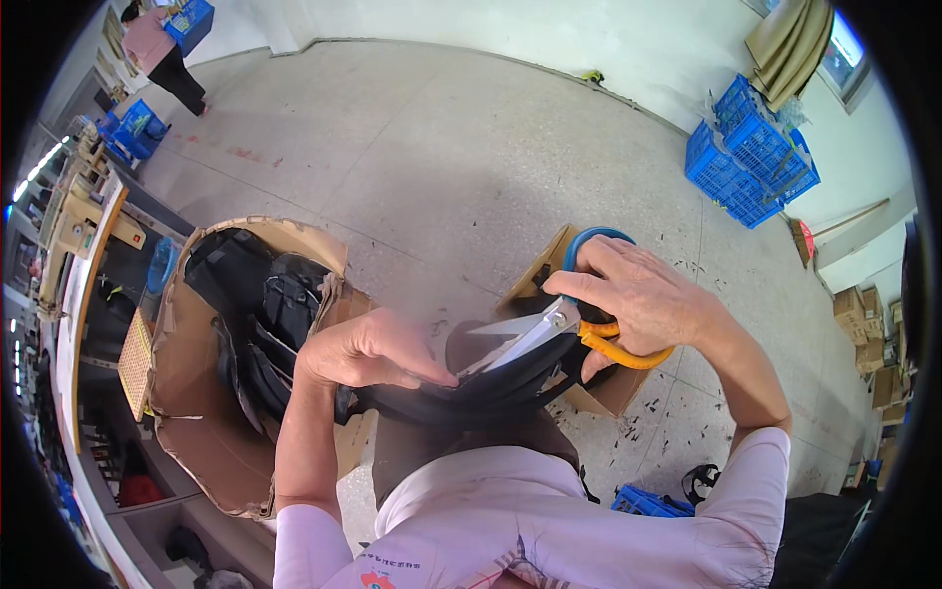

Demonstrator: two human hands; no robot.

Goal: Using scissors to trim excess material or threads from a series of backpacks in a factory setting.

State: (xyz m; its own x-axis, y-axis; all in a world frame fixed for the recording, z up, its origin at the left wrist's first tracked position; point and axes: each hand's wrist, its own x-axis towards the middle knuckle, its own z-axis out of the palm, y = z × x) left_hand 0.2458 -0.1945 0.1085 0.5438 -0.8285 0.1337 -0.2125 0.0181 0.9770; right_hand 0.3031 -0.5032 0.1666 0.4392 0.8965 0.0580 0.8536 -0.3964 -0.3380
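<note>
The right hand [643, 294] is clenched around the orange handles of a pair of scissors [549, 332], fingers through the loops, and the steel blades stand apart, pointing toward the left hand with their tips over the black fabric piece [461, 393]. The left hand [368, 348] lies palm down with fingers together, pressing on the edge of that black fabric and pinching it just beside the blade tips. The fabric curves between the two hands, close in front of the person's pink-sleeved chest. Beyond the left hand stands an open cardboard box [211, 432] stuffed with more black pieces [265, 304]. Under the right hand sits a smaller cardboard box [599, 393], with a blue round rim [594, 238] showing just past the knuckles. Far beyond the right hand, blue plastic crates [746, 152] are stacked against the wall, and far beyond the left hand another person [157, 49] stands on the concrete floor [442, 147].
</note>
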